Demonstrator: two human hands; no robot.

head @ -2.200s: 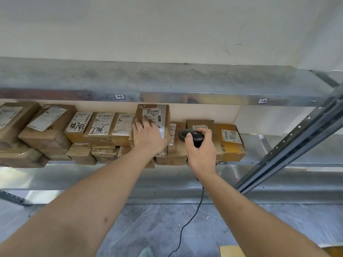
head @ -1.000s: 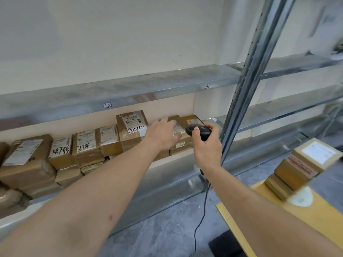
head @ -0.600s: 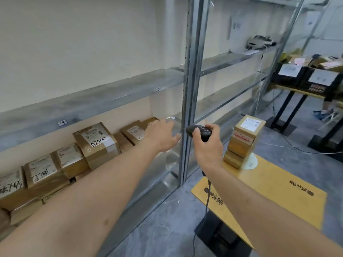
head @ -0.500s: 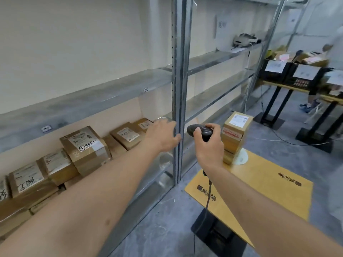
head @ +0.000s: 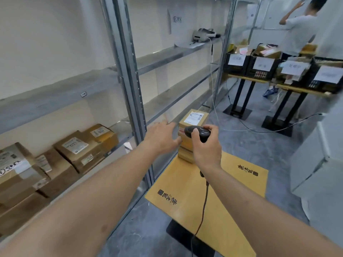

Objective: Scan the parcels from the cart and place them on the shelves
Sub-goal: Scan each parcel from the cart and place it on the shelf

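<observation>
Nearest the camera, forearms: both are being stretched forward over the grey floor [head: 141, 227].
Right hand [head: 206, 147]: its grip is being kept clamped round a black scanner [head: 197, 132], whose cable [head: 203, 206] is hanging down below the wrist.
Left hand [head: 161, 138]: it is being held out with fingers apart and nothing in its grip, just beside the parcel stack [head: 191, 134]; contact cannot be told.
Surface [head: 222, 197]: the yellow top with dark printed marks is carrying the stack at its far left corner.
Top parcel [head: 194, 118]: it is lying flat with its white label facing up.
Shelf [head: 118, 145]: cardboard parcels [head: 78, 149] with labels are being kept on the low level at left, behind the metal upright [head: 130, 75].
Upper shelf [head: 187, 48]: a pale device [head: 202, 35] and paper are lying on it.
Far right: black crates [head: 259, 66] with white sheets are standing on yellow stands, and another person [head: 298, 28] is standing behind them.
</observation>
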